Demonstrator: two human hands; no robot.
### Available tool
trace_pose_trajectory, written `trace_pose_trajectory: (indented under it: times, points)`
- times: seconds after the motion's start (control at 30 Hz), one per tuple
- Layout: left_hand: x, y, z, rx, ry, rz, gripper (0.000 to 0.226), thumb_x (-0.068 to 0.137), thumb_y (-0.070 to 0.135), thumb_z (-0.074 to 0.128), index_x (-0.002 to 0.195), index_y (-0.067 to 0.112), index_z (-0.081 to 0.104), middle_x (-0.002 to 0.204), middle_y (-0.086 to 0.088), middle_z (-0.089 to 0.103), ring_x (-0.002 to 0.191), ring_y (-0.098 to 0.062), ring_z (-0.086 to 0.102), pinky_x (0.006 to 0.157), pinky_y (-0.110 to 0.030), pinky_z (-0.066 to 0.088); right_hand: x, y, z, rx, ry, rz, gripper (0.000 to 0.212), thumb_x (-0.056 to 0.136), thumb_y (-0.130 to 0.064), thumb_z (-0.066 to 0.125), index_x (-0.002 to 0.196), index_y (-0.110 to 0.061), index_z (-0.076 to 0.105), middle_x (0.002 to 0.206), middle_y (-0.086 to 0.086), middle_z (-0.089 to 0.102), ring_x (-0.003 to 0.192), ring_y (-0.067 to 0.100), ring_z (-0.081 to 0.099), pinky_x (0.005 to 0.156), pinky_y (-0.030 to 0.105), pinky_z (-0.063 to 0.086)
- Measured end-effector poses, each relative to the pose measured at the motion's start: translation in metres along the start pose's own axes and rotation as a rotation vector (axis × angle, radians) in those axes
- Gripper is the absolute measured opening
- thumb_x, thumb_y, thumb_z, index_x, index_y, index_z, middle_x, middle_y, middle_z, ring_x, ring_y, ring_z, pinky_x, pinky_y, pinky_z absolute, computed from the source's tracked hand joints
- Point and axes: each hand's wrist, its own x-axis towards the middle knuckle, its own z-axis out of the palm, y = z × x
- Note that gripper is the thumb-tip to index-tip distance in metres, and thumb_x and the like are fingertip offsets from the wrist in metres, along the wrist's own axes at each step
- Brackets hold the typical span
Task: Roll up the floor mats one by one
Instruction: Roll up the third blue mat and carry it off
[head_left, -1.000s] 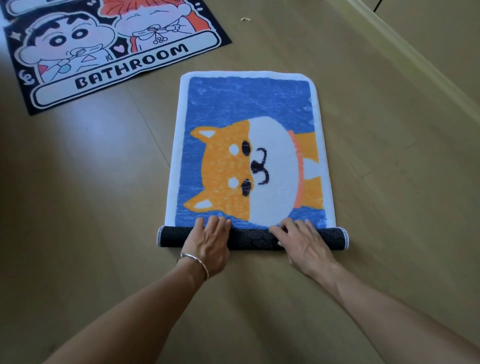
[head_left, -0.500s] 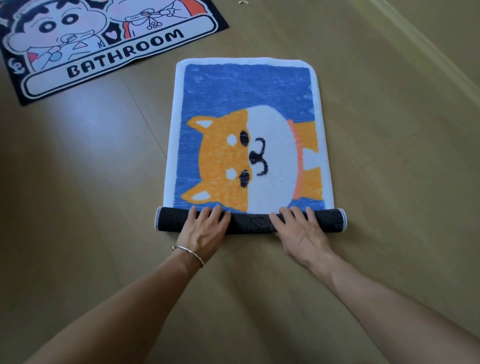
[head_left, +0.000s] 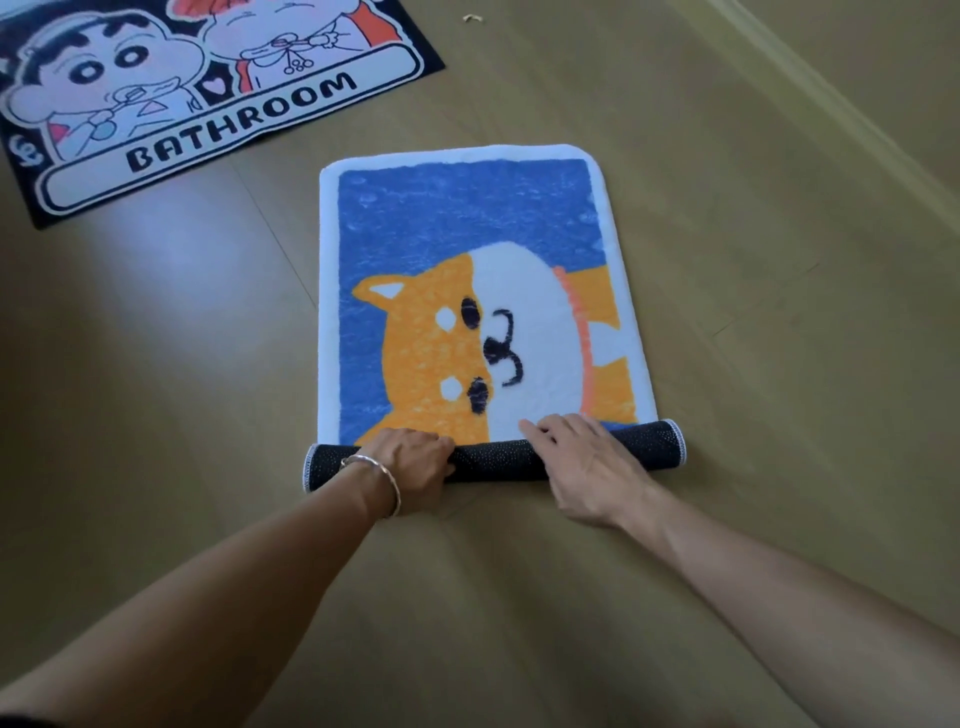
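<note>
Upper left: bathroom mat, black-edged, cartoon print, flat on the floor, well apart from the work

Centre: dog mat, blue with an orange-and-white dog. Near edge is wound into a roll, dark dotted backing outward; the rest lies flat beyond it

Left hand, bracelet at the wrist, sits on the roll's left part, fingers curled over its far side, gripping it

Right hand lies across the roll right of centre, fingers straight, tips pressing the pile just past it, not clasping

Far right: pale strip runs along the floor
</note>
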Motion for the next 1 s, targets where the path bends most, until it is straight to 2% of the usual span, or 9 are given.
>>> trace_pose_trajectory:
  times: [0.13,0.2,0.27,0.37,0.5,0.63,0.73,0.83,1.0]
  points:
    - [-0.001,0.001,-0.004,-0.011,-0.03,-0.003,0.027,0.099,0.035,0.033,0.111,0.016,0.047,0.109,-0.005,0.061,0.099,-0.026,0.057,0.081,-0.037,0.043,0.004,-0.022,0.015,-0.124,0.047,0.045,0.079,0.082,-0.015,0.058,0.147,-0.018,0.012,0.13,0.009,0.037,0.116,0.028,0.039,0.106,0.042,0.026]
    - [-0.007,0.007,0.003,-0.009,0.063,-0.021,0.037,0.098,0.034,0.031,0.131,0.018,0.036,0.118,-0.004,0.055,0.104,-0.025,0.053,0.084,-0.038,0.041,0.012,-0.026,0.019,-0.127,0.049,0.103,0.072,0.082,-0.013,0.058,0.142,-0.016,0.019,0.126,0.008,0.04,0.111,0.028,0.041,0.098,0.041,0.031]
    - [-0.014,0.018,0.016,0.049,0.174,-0.037,0.059,0.094,0.031,0.034,0.147,0.018,0.012,0.127,-0.007,0.044,0.109,-0.026,0.047,0.088,-0.04,0.04,0.019,-0.025,0.015,-0.105,0.036,0.117,0.058,0.082,-0.012,0.053,0.135,-0.016,0.028,0.121,0.008,0.043,0.106,0.027,0.043,0.091,0.041,0.034]
    - [-0.016,0.035,0.027,0.158,0.214,-0.016,0.082,0.086,0.036,0.047,0.149,0.015,-0.002,0.13,-0.011,0.036,0.111,-0.029,0.042,0.092,-0.045,0.035,0.025,-0.024,0.008,-0.082,-0.027,0.112,0.051,0.082,-0.012,0.047,0.13,-0.016,0.034,0.117,0.007,0.044,0.105,0.027,0.045,0.089,0.041,0.035]
    - [-0.014,0.046,0.033,0.162,0.132,-0.144,0.066,0.084,0.03,0.055,0.137,0.014,0.02,0.114,-0.008,0.04,0.1,-0.027,0.043,0.08,-0.04,0.035,0.018,-0.037,0.011,-0.016,-0.125,0.09,0.052,0.08,-0.015,0.052,0.129,-0.017,0.036,0.117,0.007,0.045,0.106,0.026,0.044,0.091,0.042,0.035]
    - [-0.014,0.051,0.03,0.09,0.07,-0.18,0.04,0.086,0.032,0.048,0.121,0.016,0.035,0.11,-0.005,0.046,0.098,-0.025,0.046,0.081,-0.04,0.035,0.01,-0.048,0.023,-0.108,-0.069,0.087,0.066,0.076,-0.018,0.066,0.13,-0.019,0.028,0.118,0.008,0.039,0.105,0.026,0.041,0.087,0.038,0.034]
    - [-0.016,0.051,0.029,0.103,0.084,-0.138,0.046,0.084,0.033,0.05,0.122,0.014,0.034,0.113,-0.007,0.044,0.101,-0.026,0.044,0.087,-0.042,0.034,0.014,-0.05,0.025,-0.091,-0.033,0.129,0.053,0.079,-0.016,0.063,0.124,-0.019,0.035,0.115,0.007,0.042,0.104,0.025,0.044,0.086,0.037,0.035]
    - [-0.021,0.049,0.036,0.14,0.124,-0.118,0.074,0.079,0.038,0.057,0.137,0.012,0.018,0.125,-0.012,0.033,0.111,-0.029,0.038,0.094,-0.045,0.029,0.024,-0.044,0.017,0.017,-0.112,0.133,0.046,0.082,-0.015,0.057,0.123,-0.019,0.038,0.115,0.006,0.045,0.108,0.026,0.045,0.091,0.04,0.035]
    - [-0.014,0.048,0.029,0.025,0.092,-0.226,0.044,0.083,0.032,0.051,0.121,0.016,0.036,0.114,-0.006,0.045,0.103,-0.025,0.045,0.086,-0.037,0.034,0.019,-0.048,0.016,-0.047,-0.042,0.076,0.055,0.077,-0.015,0.065,0.124,-0.018,0.036,0.117,0.007,0.042,0.106,0.026,0.042,0.09,0.037,0.034]
